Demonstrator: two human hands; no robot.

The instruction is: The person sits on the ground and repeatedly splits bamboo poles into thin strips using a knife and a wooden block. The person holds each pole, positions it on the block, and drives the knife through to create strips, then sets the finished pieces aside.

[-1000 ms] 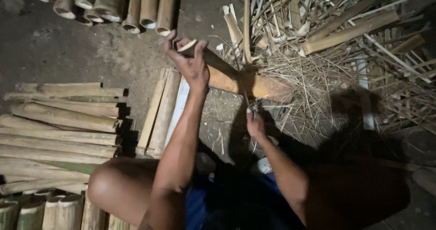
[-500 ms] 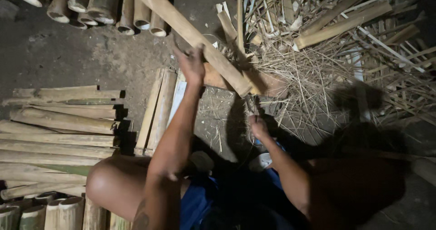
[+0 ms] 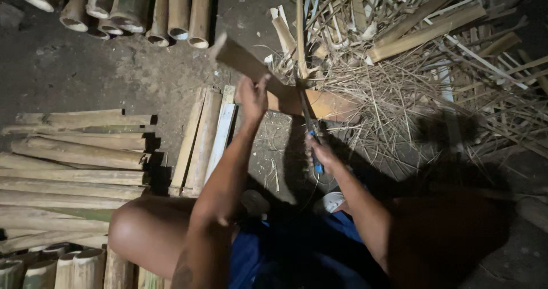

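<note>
Head view: left hand [image 3: 252, 96] is gripping a split bamboo slat [image 3: 251, 67] mid-length, tilted above the dirt floor [image 3: 131, 75]. Right hand [image 3: 321, 152] is clenching a blue-handled knife [image 3: 309, 128]. Slat is looking stiff, light, splintery-edged; holding the smooth outer face seems safest.

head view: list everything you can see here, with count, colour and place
bamboo piece: one, brown, slanting at top centre, held in the left hand
knife: one, dark blade with blue handle, centre, in the right hand
split bamboo slats: about three, pale tan, lying on the ground left of the left forearm
stacked bamboo halves: many, tan, left side
round bamboo tubes: about seven, green-brown, top left
bamboo scraps and shavings: a heap, straw-coloured, top right
dirt floor: dark grey
left hand: gripping the bamboo piece
right hand: closed on the knife handle
</note>
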